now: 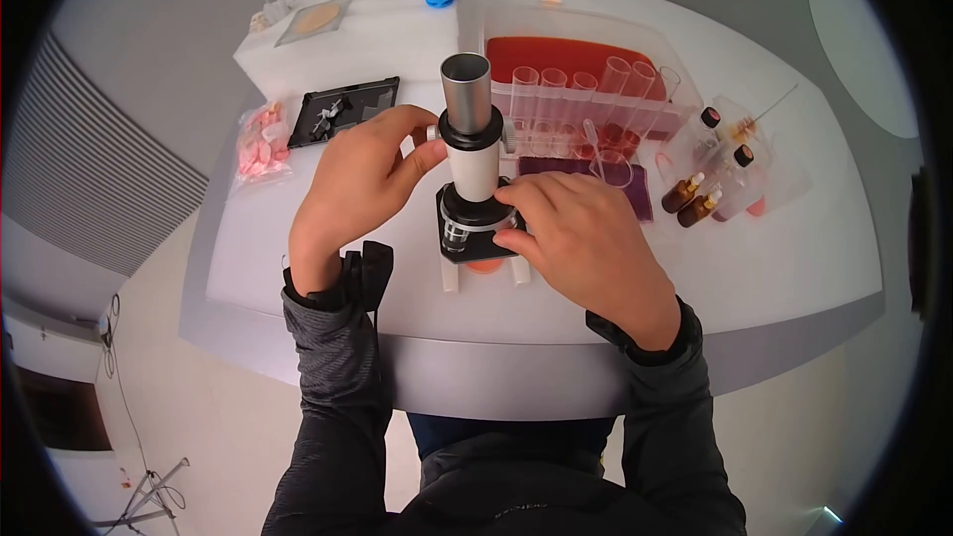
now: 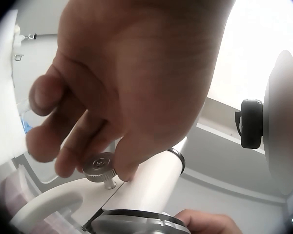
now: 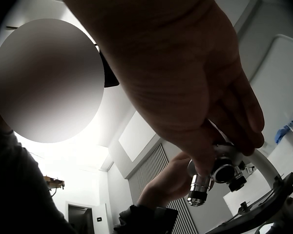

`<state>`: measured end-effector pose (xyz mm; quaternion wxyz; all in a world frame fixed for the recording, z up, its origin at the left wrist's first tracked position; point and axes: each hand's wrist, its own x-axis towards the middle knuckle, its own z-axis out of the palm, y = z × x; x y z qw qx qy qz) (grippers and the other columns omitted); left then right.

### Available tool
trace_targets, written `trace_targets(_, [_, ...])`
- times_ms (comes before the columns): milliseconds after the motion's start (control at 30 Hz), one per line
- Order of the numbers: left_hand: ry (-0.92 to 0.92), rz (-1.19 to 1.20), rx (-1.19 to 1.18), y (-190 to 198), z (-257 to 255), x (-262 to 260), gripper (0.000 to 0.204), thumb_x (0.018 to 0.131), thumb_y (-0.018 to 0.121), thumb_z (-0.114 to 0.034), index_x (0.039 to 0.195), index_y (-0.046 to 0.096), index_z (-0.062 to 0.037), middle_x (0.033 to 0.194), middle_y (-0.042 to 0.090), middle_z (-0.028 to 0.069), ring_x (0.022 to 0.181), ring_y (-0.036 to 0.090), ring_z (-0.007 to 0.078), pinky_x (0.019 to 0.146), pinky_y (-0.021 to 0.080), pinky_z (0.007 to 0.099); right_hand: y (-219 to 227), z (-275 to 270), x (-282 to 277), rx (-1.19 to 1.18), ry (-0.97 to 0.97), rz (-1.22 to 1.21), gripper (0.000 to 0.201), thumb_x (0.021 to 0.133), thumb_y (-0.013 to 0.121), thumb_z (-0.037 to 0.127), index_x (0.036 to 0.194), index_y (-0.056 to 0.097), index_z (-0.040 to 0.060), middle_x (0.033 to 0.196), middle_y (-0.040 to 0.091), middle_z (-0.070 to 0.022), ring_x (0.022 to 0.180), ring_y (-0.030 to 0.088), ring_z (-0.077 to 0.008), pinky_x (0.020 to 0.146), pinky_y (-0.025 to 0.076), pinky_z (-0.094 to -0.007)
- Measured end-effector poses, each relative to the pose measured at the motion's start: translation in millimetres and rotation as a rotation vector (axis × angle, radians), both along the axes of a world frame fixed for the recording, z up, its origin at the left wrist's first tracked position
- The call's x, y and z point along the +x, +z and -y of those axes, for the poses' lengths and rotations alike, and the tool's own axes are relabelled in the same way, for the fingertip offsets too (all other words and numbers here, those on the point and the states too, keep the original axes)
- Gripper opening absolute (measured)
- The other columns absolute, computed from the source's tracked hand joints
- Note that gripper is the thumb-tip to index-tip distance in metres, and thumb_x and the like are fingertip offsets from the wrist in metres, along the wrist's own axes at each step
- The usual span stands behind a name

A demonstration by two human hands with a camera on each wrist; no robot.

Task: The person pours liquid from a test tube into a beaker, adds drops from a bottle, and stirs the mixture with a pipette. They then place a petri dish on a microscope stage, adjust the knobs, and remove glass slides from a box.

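Observation:
A white and black microscope with a silver eyepiece tube stands upright on the table before me. My left hand is at its left side, where thumb and fingers pinch the ribbed metal focus knob. Lower down on the right, my right hand grips the revolving nosepiece between thumb and fingers. Below that nosepiece a silver objective lens points down, above the black stage. A round orange-pink dish lies partly hidden beneath the stage.
Several clear test tubes stand in a rack behind the microscope, before a clear bin of red liquid. Brown dropper bottles and black-capped bottles are at right. At left are a black tray and a bag of pink pieces.

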<state>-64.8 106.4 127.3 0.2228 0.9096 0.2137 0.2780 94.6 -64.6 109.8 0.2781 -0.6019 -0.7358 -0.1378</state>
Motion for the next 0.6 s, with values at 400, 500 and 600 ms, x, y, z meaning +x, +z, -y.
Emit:
trace_targets(400, [0.006,-0.041,0.051,-3.0,-4.5,6.1,0.031,0.098,0.053,-0.03,0.092,0.067,-0.0033,0.076,0.066,0.0125,0.072,0.064,0.0347,0.062,0.047,0.0415,0.4,-0.2,1.1,-0.007,0.006,0.001,0.028,0.079,0.073,0.02,0.094,0.059,0.0027,0.081,0.063,-0.009,0.075,0.063,-0.0238,0.067,0.05,-0.0345])
trace_targets(500, [0.037,-0.096,0.015,3.2,0.2,2.3,0.033,0.099,0.052,-0.031,0.091,0.067,-0.0033,0.075,0.067,0.0128,0.071,0.065,0.0344,0.063,0.048,0.0415,-0.4,-0.6,1.4,-0.001,0.008,-0.001,0.027,0.079,0.073,0.02,0.094,0.059,0.0026,0.081,0.063,-0.0092,0.075,0.063,-0.0237,0.067,0.05,-0.0343])
trace_targets(600, [0.035,-0.133,-0.034,3.6,0.0,0.8,0.034,0.1,0.051,-0.032,0.092,0.067,-0.0031,0.074,0.067,0.0133,0.07,0.065,0.0343,0.062,0.048,0.0415,-1.4,-0.7,1.5,-0.005,0.008,0.001,0.027,0.079,0.073,0.02,0.094,0.059,0.0026,0.081,0.063,-0.009,0.075,0.063,-0.0235,0.067,0.05,-0.0341])
